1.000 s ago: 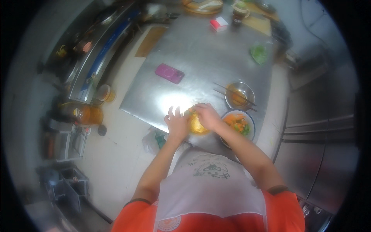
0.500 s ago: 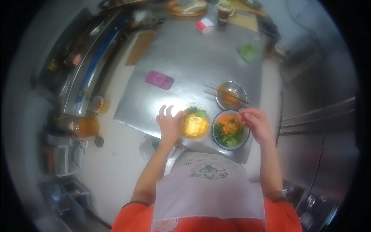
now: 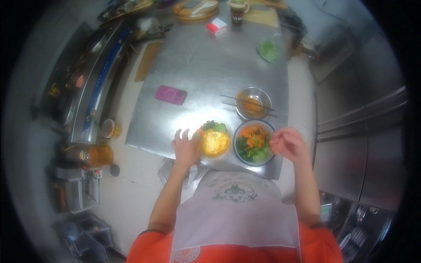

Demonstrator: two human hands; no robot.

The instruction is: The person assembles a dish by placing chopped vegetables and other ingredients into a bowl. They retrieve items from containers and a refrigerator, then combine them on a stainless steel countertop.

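Observation:
A round clear bowl (image 3: 227, 151) near the table's front edge holds a yellow fried egg (image 3: 214, 143) with dark leafy greens (image 3: 213, 126) behind it. My left hand (image 3: 186, 151) is at its left side, fingers spread, the inner ones touching the rim. Just to the right stands a dark-rimmed bowl (image 3: 236, 154) with orange carrot strips (image 3: 253, 136) and cooked greens (image 3: 254, 152). My right hand (image 3: 290, 143) is at that bowl's right rim, its fingers curled and bunched together; whatever is between the fingertips is too small to make out.
Behind these, a metal bowl (image 3: 266, 97) holds orange-yellow liquid, with chopsticks (image 3: 228, 104) across it. A purple phone (image 3: 171, 95) lies on the steel table (image 3: 201, 65). Farther back are a green leafy item (image 3: 269, 51), a red-white box (image 3: 216, 27), a drink cup (image 3: 237, 13) and a wooden board (image 3: 188, 15).
My right hand has moved from above the carrot strips out to the bowl's right rim. My left hand stays by the egg bowl. The whole view has shifted slightly.

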